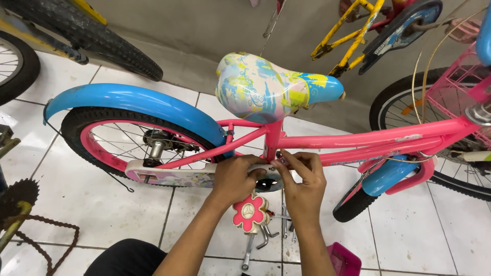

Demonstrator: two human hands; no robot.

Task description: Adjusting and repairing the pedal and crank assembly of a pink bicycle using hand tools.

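A small pink bicycle frame (358, 140) stands on the tiled floor, with a pastel patterned saddle (266, 87) and a blue rear mudguard (138, 102). My left hand (235, 176) rests on the chain guard (169, 176) near the crank. My right hand (304, 176) pinches something small and pink at the bottom of the seat tube; what it is I cannot make out. A flower-shaped pink and white pedal (249, 212) hangs below my hands. The rear wheel (117, 143) has a pink rim.
Several wrenches (266, 235) lie on the floor under the crank. A pink tray (343, 258) sits at the lower right. Another bike's wheel and pink basket (455, 87) stand right; a yellow frame (348, 30) leans on the wall. A loose chain (46, 240) lies left.
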